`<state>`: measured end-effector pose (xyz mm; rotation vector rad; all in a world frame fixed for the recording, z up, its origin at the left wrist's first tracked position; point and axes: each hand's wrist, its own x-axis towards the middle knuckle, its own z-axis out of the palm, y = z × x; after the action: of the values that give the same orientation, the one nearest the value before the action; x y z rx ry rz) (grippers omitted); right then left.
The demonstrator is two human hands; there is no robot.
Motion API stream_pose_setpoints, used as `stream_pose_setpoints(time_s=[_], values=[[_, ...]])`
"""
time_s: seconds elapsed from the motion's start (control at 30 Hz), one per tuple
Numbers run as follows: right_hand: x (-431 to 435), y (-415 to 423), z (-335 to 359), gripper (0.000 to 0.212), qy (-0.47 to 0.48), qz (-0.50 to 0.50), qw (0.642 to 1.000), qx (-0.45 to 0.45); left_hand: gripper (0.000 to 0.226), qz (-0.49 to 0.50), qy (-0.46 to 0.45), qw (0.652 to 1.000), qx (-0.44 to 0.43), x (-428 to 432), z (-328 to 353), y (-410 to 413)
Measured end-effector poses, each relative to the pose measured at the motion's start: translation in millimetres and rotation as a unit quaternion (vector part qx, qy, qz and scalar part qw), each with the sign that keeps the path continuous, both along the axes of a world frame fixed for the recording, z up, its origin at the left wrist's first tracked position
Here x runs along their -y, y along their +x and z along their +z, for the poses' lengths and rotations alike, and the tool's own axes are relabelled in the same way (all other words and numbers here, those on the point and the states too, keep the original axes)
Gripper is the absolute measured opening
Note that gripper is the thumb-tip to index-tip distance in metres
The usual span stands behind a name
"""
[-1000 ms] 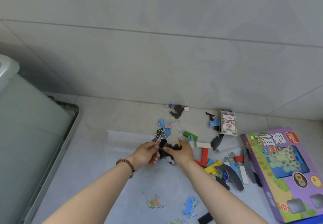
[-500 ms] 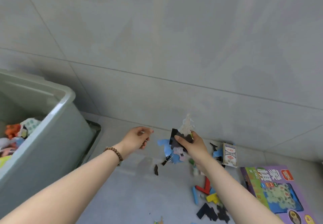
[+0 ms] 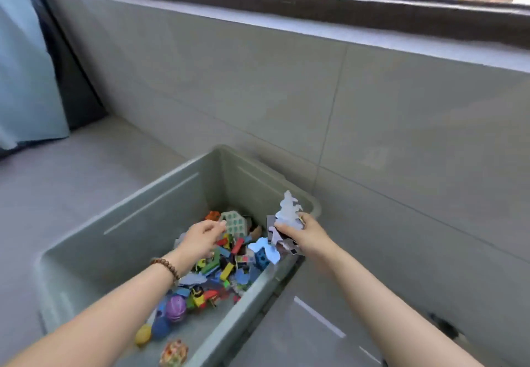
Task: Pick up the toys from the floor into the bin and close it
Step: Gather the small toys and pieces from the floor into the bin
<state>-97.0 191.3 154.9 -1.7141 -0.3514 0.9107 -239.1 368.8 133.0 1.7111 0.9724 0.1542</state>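
Observation:
A grey-green open bin (image 3: 137,220) stands on the floor by the wall, holding several coloured blocks, flat pieces and small balls (image 3: 220,269). My right hand (image 3: 304,236) hovers over the bin's right rim, shut on a bunch of flat cut-out toy pieces (image 3: 286,217), white, grey and blue, some dangling below the fingers. My left hand (image 3: 202,239) is over the middle of the bin with its fingertips pinched together; whether anything small is between them cannot be made out.
The bin's lid (image 3: 289,289) seems to lie on the floor against the bin's right side. A tiled wall (image 3: 372,137) with a window sill rises behind. A blue curtain (image 3: 25,65) hangs at far left. A dark toy piece (image 3: 441,323) lies on the floor at right.
Both hands lifted off the floor pile and swung left to above the open bin. The right hand carried the flat pieces along; the view turned from the scattered toys to the bin.

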Motion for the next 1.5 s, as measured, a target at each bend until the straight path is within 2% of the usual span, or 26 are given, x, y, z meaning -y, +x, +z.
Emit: stream_pose_setpoints(time_s=[0.13, 0.2, 0.23, 0.27, 0.33, 0.4, 0.47, 0.53, 0.7, 0.97, 1.07, 1.13, 1.3, 1.5], values=[[-60, -17, -4, 0.039, -0.066, 0.069, 0.995, 0.020, 0.024, 0.056, -0.035, 0.998, -0.018, -43, -22, -37], [-76, -21, -10, 0.053, -0.106, 0.079, 0.990, 0.051, 0.028, 0.066, -0.015, 0.998, -0.015, -56, -28, -45], [-78, -21, -13, 0.061, -0.142, 0.082, 0.981, 0.101, 0.032, 0.061, 0.012, 0.998, -0.027, -62, -32, -49], [-78, -22, -16, 0.064, -0.184, 0.094, 0.963, 0.170, 0.037, 0.053, 0.039, 0.997, -0.046, -67, -35, -54], [-71, -21, -21, 0.058, -0.256, 0.124, 0.906, 0.314, 0.047, 0.039, 0.072, 0.993, -0.083, -72, -41, -60], [-60, -20, -21, 0.049, -0.273, 0.167, 0.846, 0.427, 0.051, 0.019, 0.090, 0.990, -0.107, -71, -44, -61], [-47, -13, -21, 0.046, -0.266, 0.196, 0.810, 0.485, 0.050, -0.009, 0.113, 0.986, -0.119, -64, -41, -55], [-32, -2, -21, 0.048, -0.271, 0.191, 0.812, 0.481, 0.050, -0.046, 0.149, 0.980, -0.126, -54, -34, -44], [30, 33, -7, 0.051, -0.251, 0.146, 0.850, 0.440, 0.058, -0.136, 0.241, 0.956, -0.097, -11, -4, 4], [210, 94, -15, 0.051, -0.335, 0.048, 0.867, 0.366, 0.062, -0.281, 0.384, 0.879, -0.007, 110, 23, 109], [282, 107, -35, 0.052, -0.352, -0.007, 0.879, 0.323, 0.066, -0.323, 0.381, 0.865, 0.037, 164, 14, 143], [322, 112, -52, 0.053, -0.355, -0.040, 0.890, 0.284, 0.056, -0.353, 0.366, 0.860, 0.044, 198, -2, 163], [390, 117, -108, 0.053, -0.333, -0.095, 0.917, 0.198, 0.061, -0.433, 0.324, 0.841, -0.021, 268, -65, 203], [415, 118, -186, 0.050, -0.283, -0.161, 0.937, 0.125, 0.062, -0.500, 0.269, 0.818, -0.093, 331, -145, 229]])
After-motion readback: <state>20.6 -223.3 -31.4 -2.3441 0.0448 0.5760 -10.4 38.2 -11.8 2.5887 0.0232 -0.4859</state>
